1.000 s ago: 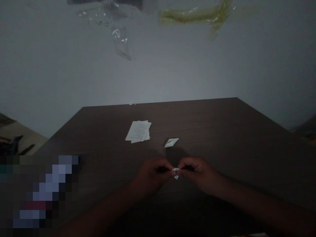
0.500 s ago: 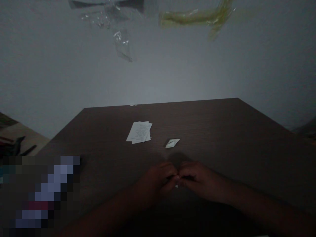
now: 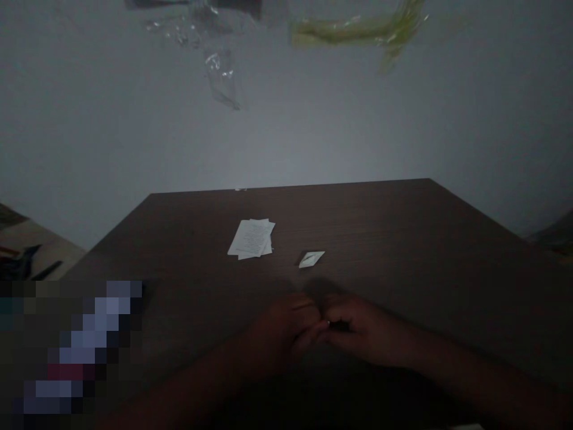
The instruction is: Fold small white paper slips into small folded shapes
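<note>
My left hand (image 3: 298,325) and my right hand (image 3: 351,327) meet above the near part of the table, fingertips pressed together. Both are closed in a pinch around a small piece of white paper (image 3: 328,323); only a tiny speck of it shows, and the fingers hide the rest. Just beyond the hands lies a folded white paper (image 3: 311,259), diamond-shaped like a little paper boat. Farther back on the left, several printed paper sheets (image 3: 251,239) overlap in a small flat stack.
The dark brown wooden table (image 3: 367,233) runs back to a grey wall (image 3: 313,131) with clear plastic and yellow tape (image 3: 349,33) stuck on it. A blurred-out patch (image 3: 89,334) covers the left side. Dark items (image 3: 27,263) sit beyond the table's left edge.
The left fingers have closed over toward the right ones, and the white bit that poked out below the fingertips is now mostly covered. The papers on the table stay put.
</note>
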A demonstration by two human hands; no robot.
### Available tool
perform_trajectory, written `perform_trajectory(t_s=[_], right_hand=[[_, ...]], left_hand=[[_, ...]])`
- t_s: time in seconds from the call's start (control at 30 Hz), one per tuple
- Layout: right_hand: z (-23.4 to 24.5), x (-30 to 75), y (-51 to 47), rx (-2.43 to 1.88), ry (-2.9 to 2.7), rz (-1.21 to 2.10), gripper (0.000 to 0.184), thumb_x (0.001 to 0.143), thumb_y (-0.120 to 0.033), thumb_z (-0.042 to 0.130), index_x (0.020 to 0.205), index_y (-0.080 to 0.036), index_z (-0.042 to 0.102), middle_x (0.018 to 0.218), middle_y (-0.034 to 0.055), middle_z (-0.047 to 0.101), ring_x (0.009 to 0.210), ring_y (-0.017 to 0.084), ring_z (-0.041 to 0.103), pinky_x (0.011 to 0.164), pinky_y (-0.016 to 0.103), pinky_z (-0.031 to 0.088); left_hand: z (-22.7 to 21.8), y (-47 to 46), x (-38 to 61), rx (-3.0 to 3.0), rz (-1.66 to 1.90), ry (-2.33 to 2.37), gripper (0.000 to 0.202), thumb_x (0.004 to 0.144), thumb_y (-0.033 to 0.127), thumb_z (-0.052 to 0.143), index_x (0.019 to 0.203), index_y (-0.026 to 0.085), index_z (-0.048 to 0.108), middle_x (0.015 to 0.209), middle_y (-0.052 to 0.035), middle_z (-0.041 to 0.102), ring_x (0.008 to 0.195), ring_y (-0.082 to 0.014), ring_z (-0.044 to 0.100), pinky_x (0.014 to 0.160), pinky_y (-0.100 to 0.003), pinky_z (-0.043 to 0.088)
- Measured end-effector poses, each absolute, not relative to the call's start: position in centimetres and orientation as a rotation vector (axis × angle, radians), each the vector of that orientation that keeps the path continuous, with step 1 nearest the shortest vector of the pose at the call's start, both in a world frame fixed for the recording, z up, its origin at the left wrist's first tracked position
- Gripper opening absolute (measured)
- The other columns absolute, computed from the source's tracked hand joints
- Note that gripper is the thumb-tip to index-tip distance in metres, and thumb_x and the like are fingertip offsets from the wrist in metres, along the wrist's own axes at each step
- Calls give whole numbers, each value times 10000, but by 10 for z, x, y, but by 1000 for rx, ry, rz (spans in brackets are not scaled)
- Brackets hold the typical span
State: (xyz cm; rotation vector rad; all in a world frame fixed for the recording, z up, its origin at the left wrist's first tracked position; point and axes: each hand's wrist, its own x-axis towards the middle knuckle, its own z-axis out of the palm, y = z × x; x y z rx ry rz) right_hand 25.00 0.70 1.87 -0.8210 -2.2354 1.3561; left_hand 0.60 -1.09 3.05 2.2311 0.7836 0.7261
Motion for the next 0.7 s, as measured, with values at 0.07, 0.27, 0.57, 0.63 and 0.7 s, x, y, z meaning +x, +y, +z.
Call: perform_trajectory(t_s=[0.07,0.27,0.57,0.63,0.7], right_hand=[[18,250,7,-806,-2229,1337,184,1103,-292,748,932,-254,807,940,34,793,923,230,750,873,375,561],[12,249,10,-767,-2283,1230,234,1126,-275,725,896,-254,757,882,21,765,882,222,713,859,375,535],[5,250,9,-824,-2375,1160,234,1167,-280,673,965,-234,781,945,53,808,951,240,744,935,401,566],[9,249,7,-809,-2376,1140,236,1177,-291,656,985,-241,786,967,58,814,973,244,747,943,401,574],[14,249,5,-779,-2370,1110,251,1187,-300,636,989,-241,779,974,61,805,973,245,742,923,393,572]], left_hand=[[31,-11,6,2230,731,788,371,1176,249,567,824,270,681,810,-35,730,809,-246,661,807,-372,508],[23,-9,5,2255,765,814,363,1203,288,569,862,256,688,843,-18,724,790,-221,646,761,-342,493],[20,-11,4,2511,678,836,301,1203,155,532,960,236,689,941,-23,754,879,-218,696,826,-323,526],[19,-12,4,2509,675,833,308,1204,151,503,949,238,652,927,-16,735,875,-215,693,830,-318,532],[19,-13,4,2466,706,822,317,1207,166,474,934,246,613,909,-11,714,863,-211,689,821,-309,534]])
